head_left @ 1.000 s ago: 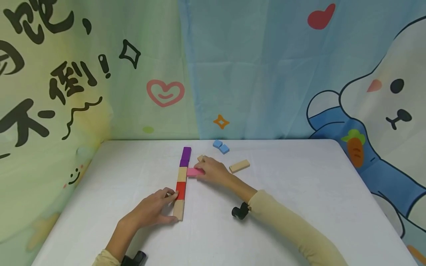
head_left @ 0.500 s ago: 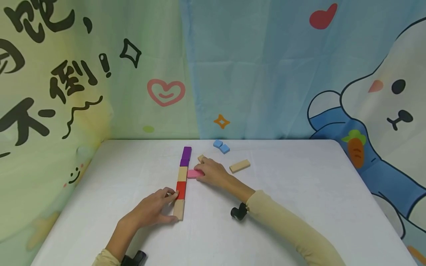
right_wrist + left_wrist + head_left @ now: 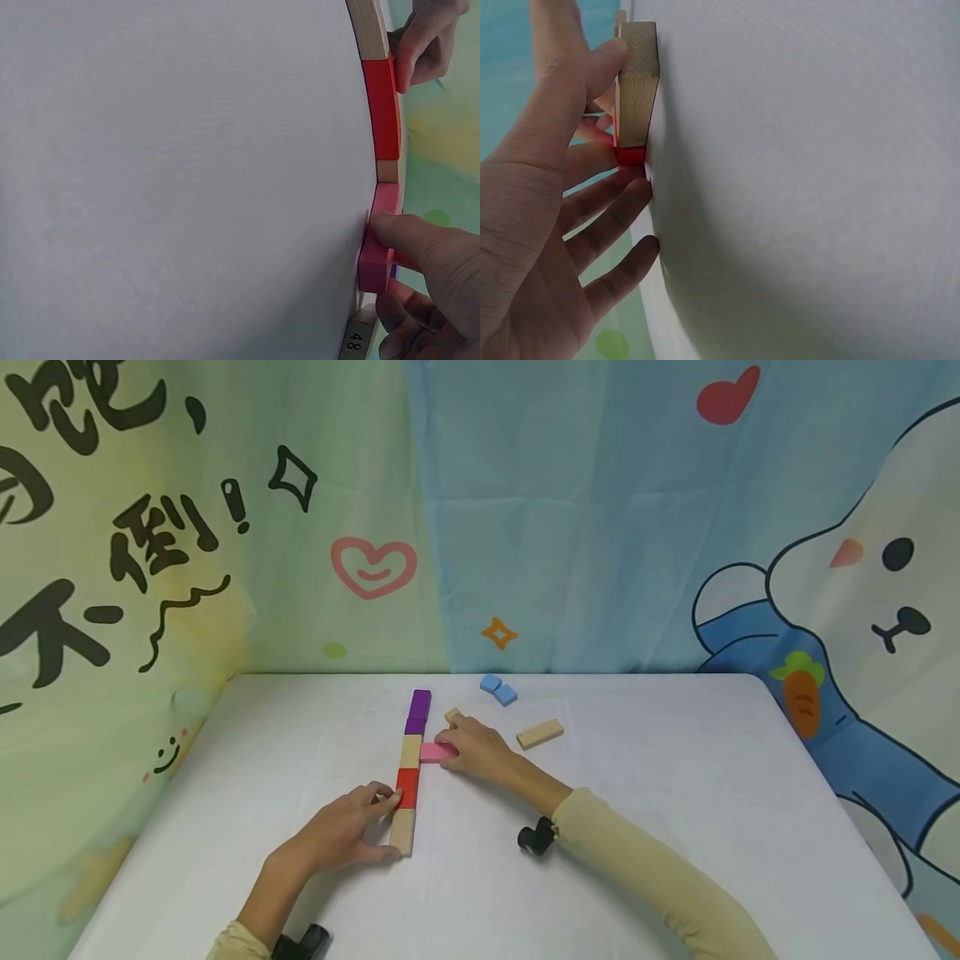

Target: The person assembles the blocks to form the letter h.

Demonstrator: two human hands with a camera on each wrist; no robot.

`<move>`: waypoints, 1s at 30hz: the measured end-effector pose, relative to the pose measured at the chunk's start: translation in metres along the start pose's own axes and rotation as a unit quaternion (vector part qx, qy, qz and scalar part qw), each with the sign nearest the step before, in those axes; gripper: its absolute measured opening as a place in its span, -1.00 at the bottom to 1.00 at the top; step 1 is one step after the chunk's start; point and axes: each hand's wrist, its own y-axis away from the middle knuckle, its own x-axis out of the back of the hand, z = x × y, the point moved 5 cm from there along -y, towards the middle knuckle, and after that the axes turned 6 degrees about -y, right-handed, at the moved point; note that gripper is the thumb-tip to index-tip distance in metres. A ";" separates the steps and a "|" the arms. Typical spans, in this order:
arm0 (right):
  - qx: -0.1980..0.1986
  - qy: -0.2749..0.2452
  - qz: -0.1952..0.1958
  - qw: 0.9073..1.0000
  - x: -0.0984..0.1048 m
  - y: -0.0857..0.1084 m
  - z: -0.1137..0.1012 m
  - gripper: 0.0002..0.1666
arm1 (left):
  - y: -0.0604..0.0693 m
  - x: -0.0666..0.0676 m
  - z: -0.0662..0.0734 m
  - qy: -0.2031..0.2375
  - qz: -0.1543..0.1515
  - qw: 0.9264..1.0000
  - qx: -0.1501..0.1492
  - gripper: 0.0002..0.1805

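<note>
Your two hands at a row of coloured wooden blocks

On a white table point(image 3: 480, 902), a row of blocks runs away from you: a near plain block point(image 3: 402, 832), a red block point(image 3: 407, 788), a middle plain block point(image 3: 410, 751), then two purple blocks point(image 3: 421, 704) at the far end. Your left hand point(image 3: 345, 831) is at the row's left side, fingers loosely spread and gripping nothing; the forefinger touches the red block and the thumb rests at the near plain block's closest end. Your right hand point(image 3: 480, 750) pinches a pink block point(image 3: 432, 752) between thumb and fingers. That block lies crosswise, its left end right beside the middle plain block; whether they touch, you cannot tell. Just beyond your right hand lies a partly hidden plain block point(image 3: 452, 716); to its right, a loose plain block point(image 3: 540, 734). Two blue blocks point(image 3: 506, 695) sit near the back edge.
</note>
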 end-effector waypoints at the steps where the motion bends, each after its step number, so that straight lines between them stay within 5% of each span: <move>1: -0.001 -0.001 -0.001 1.000 -0.001 0.000 0.000 -0.54 | 0.000 0.000 0.000 0.000 0.000 1.000 0.000 -0.14; 30: -0.009 -0.039 0.013 0.999 0.000 0.001 0.011 -0.42 | 0.001 0.001 0.000 0.000 -0.002 1.000 -0.005 -0.14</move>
